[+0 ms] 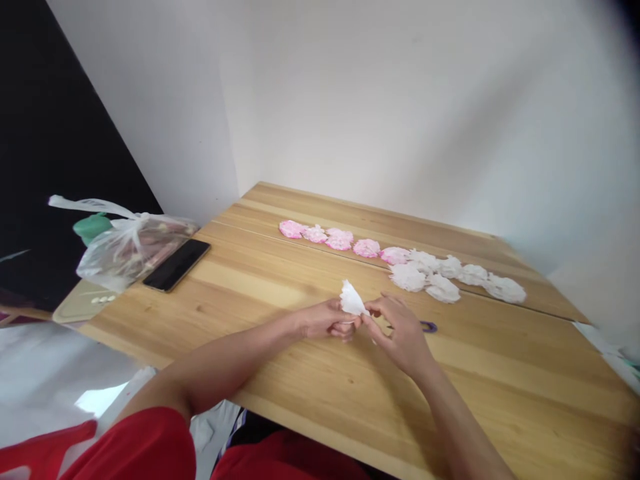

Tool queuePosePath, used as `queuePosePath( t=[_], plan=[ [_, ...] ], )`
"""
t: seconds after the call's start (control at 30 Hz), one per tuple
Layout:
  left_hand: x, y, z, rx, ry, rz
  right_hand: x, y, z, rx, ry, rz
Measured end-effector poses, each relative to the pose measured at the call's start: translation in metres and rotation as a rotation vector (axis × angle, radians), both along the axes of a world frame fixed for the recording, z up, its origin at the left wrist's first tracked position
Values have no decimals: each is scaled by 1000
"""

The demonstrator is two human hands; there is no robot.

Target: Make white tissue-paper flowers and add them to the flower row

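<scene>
Above the wooden table (240, 280), my left hand (327, 321) is closed around the lower part of a white tissue-paper piece (353, 300) that fans out upward with a jagged edge. The thumb and fingertips of my right hand (397, 330) pinch the narrow end of the same piece. Just past my right hand, the purple handle of a tool (429, 327) shows; the rest of it is hidden behind the hand. Farther back lie several pink-edged paper flowers (367, 248) in a row, with several white paper flowers (443, 289) grouped to their right.
A black phone (177, 265) lies at the table's left edge. Beside it, a tied clear plastic bag (133, 250) with things inside rests on a beige surface (75, 307). A seam runs across the table toward the back, where a white wall (380, 100) rises.
</scene>
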State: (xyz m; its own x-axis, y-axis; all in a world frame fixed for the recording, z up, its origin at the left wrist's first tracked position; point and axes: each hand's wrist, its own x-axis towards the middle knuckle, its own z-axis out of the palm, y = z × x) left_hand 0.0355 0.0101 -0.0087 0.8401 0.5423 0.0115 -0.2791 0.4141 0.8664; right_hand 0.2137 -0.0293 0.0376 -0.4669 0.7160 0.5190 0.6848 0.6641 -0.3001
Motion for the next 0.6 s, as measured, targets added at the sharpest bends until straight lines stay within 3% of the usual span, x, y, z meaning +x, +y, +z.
queuePosePath(
  t=[0.17,0.3,0.43,0.53,0.6],
  plan=[
    [0,1,0,124,120,206,1,1,-6,-185,153,-89],
    [-12,18,17,123,39,444,9,14,-18,-368,187,-40],
    [-30,47,58,155,-99,640,4,40,-33,-377,-170,13],
    [-35,60,105,221,-153,654,-19,67,-37,-263,-286,43],
    [-31,60,137,359,-206,607,-44,80,-35,-185,-281,6]
  ],
)
